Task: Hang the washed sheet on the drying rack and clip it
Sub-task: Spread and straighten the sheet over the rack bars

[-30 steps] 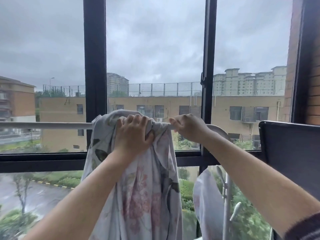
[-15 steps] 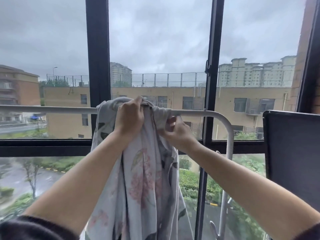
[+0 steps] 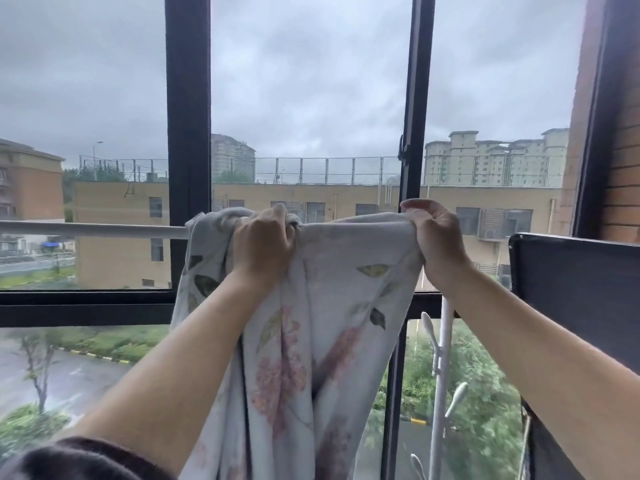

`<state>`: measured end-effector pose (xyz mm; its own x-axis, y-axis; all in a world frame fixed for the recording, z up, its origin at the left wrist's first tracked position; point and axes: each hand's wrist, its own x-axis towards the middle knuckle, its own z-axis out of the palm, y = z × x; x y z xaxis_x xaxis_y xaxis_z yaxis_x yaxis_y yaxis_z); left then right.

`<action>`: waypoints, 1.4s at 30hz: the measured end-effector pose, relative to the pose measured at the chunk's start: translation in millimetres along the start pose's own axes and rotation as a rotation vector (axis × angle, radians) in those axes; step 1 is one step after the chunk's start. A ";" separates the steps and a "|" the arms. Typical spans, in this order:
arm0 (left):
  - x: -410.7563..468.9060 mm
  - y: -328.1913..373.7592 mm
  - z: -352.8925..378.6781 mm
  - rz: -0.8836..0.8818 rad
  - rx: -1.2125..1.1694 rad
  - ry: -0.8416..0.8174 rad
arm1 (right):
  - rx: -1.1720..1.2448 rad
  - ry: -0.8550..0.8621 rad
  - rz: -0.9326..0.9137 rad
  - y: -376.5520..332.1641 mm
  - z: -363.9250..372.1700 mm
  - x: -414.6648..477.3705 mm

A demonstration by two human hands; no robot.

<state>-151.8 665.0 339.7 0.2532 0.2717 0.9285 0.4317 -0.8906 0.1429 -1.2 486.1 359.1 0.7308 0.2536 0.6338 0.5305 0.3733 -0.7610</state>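
Head cam: floral sheet [image 3: 346,271] is draped over the white rack bar [image 3: 104,230]. I see my left hand [image 3: 261,242] clenching a bunched fold on the bar and my right hand [image 3: 434,237] pinching the top edge further right, fabric taut between them.

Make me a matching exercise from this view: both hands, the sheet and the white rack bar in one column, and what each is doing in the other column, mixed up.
Column one:
1. left hand
2. right hand
3. sheet
4. rack bar

Column two:
A. runs bare off to the left
B. grips the right end of the spread top edge
C. hangs down, showing a floral print
D. grips the bunched part of the fabric

Pairs: 1-D, 2-B, 3-C, 4-A
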 end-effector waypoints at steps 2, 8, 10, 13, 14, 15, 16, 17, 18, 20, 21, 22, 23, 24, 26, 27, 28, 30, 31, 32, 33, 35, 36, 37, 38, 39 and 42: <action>-0.5 6.2 2.0 0.004 0.007 0.000 | 0.025 0.127 0.012 1.6 -14.6 7.8; 2.3 12.4 1.2 -0.001 0.024 0.013 | -0.786 -0.197 -0.087 10.4 -14.7 5.1; 2.6 11.4 0.0 0.008 0.039 -0.003 | -1.164 -0.086 -0.352 5.8 -6.1 1.4; 2.3 11.2 1.0 0.029 0.058 -0.026 | -1.116 -0.239 -0.504 -1.8 22.9 -3.7; 2.6 10.8 1.0 0.034 0.064 -0.027 | -1.064 -0.366 -0.438 -1.1 34.2 -4.7; 3.5 9.1 0.2 0.031 0.066 -0.023 | -1.067 -0.466 -0.386 2.5 44.9 -4.9; 4.7 6.3 -1.4 0.018 0.062 -0.012 | -1.116 -0.496 -0.403 7.0 52.8 -4.7; 6.4 2.2 -3.4 -0.001 0.058 0.000 | -1.171 -0.459 -0.473 12.9 58.6 -3.7; 8.2 -3.0 -5.2 -0.023 0.057 0.007 | -1.196 -0.381 -0.565 17.1 62.1 -4.6; 11.2 -14.1 -7.5 -0.065 0.066 0.017 | -1.209 -0.264 -0.661 23.7 65.1 -6.2; 12.2 -21.0 -8.8 -0.086 0.081 0.028 | -1.213 -0.234 -0.684 27.1 66.7 -5.0; 13.0 -29.3 -10.0 -0.108 0.098 0.036 | -1.210 -0.214 -0.695 29.3 66.8 -4.1; 13.8 -39.7 -11.8 -0.140 0.114 0.042 | -1.200 -0.195 -0.703 32.0 66.3 -2.1; 14.9 -52.5 -14.6 -0.186 0.128 0.047 | -1.181 -0.169 -0.716 35.0 64.3 0.3; 18.7 -79.8 -25.2 -0.305 0.161 0.030 | -1.130 -0.107 -0.743 41.0 59.7 4.6; 20.9 -90.2 -31.3 -0.361 0.185 0.007 | -1.116 -0.080 -0.758 44.4 58.6 5.9; 22.0 -97.8 -37.0 -0.405 0.208 -0.020 | -1.102 -0.068 -0.774 46.4 59.5 5.9; 22.6 -100.6 -44.0 -0.464 0.239 -0.060 | -1.083 -0.074 -0.776 45.1 65.0 4.2; 21.5 -97.5 -46.1 -0.479 0.252 -0.074 | -1.078 -0.089 -0.782 43.9 67.6 3.0; 19.9 -93.8 -47.3 -0.462 0.272 -0.077 | -1.074 -0.117 -0.797 43.6 68.6 2.3; 17.4 -90.4 -46.9 -0.405 0.301 -0.068 | -1.074 -0.147 -0.825 44.9 67.9 2.5; 11.5 -83.8 -41.8 -0.225 0.337 -0.064 | -1.084 -0.226 -0.863 47.0 61.1 4.7; 6.9 -79.4 -37.3 -0.130 0.341 -0.104 | -1.091 -0.273 -0.861 48.5 56.9 6.8; 2.2 -74.1 -32.5 -0.044 0.347 -0.158 | -1.084 -0.309 -0.851 50.9 52.9 7.7; -2.6 -70.0 -26.9 0.024 0.360 -0.211 | -1.063 -0.329 -0.830 54.4 48.2 5.6; -6.8 -66.6 -22.2 0.065 0.386 -0.253 | -1.030 -0.318 -0.814 60.0 43.3 1.0; -13.2 -65.1 -14.3 0.082 0.494 -0.263 | -0.903 -0.096 -0.795 79.3 26.8 -23.9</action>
<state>-195.7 714.2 323.1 0.4829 0.3474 0.8038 0.7394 -0.6535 -0.1618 11.9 533.6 287.3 0.0490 0.3159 0.9475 0.9546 -0.2940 0.0487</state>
